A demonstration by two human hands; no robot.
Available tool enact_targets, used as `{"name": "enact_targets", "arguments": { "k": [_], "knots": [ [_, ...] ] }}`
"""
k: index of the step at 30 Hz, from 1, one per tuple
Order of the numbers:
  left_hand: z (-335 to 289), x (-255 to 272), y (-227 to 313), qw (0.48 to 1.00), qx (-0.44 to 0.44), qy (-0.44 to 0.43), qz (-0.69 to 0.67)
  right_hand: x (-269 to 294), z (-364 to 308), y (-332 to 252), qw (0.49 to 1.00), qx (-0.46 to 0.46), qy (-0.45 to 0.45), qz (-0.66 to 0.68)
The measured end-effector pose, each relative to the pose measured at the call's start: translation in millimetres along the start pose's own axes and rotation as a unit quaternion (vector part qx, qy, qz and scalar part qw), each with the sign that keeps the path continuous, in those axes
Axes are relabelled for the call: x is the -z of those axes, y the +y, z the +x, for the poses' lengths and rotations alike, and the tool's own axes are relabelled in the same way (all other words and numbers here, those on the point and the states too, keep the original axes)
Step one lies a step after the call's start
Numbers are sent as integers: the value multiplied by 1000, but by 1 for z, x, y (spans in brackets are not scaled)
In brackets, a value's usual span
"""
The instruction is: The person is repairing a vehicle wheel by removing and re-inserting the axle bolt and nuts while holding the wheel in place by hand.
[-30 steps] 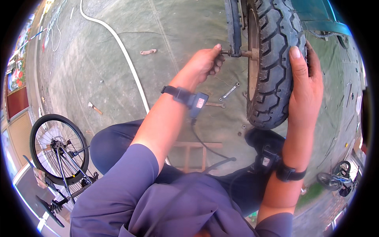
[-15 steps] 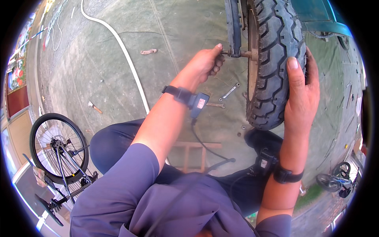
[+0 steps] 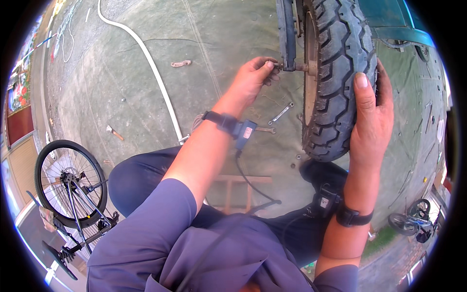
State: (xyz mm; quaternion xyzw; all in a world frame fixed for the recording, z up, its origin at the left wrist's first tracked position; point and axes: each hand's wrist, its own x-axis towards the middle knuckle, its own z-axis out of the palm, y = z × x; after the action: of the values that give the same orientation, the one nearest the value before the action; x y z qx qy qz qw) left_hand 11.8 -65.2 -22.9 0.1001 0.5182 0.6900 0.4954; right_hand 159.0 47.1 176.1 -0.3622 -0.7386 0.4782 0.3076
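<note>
A wheel with a chunky black tyre (image 3: 340,73) stands upright in front of me, a dark metal fork arm (image 3: 287,36) along its left side. The axle (image 3: 301,66) runs through the foot of that arm. My left hand (image 3: 257,77) is closed in a pinch at the axle's outer left end; whether a small nut is between the fingertips I cannot make out. My right hand (image 3: 372,112) grips the tyre from the right, thumb on the tread and fingers round the far sidewall, partly hidden.
Two wrenches, a double-ended wrench (image 3: 282,113) and an open-ended wrench (image 3: 266,130), lie on the green ground sheet below the axle. A white hose (image 3: 158,73) and a small hammer (image 3: 115,132) lie to the left. A bicycle wheel (image 3: 70,182) stands at lower left.
My left hand has turned at the axle end, its thumb rolling down and forward over the fingers. My right hand keeps its place on the tyre.
</note>
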Motion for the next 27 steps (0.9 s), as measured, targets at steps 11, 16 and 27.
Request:
{"name": "enact_targets", "arguments": {
  "k": [11,16,27],
  "knots": [
    [0,1,2,1000,2,-2,6,1,-3,5,1000,2,-3,26],
    [1,2,0,999,23,13,-26,0,-2,3,999,1,-7,36],
    [6,-5,5,989,111,94,21,0,-5,4,999,-3,-3,44]
  ]
}}
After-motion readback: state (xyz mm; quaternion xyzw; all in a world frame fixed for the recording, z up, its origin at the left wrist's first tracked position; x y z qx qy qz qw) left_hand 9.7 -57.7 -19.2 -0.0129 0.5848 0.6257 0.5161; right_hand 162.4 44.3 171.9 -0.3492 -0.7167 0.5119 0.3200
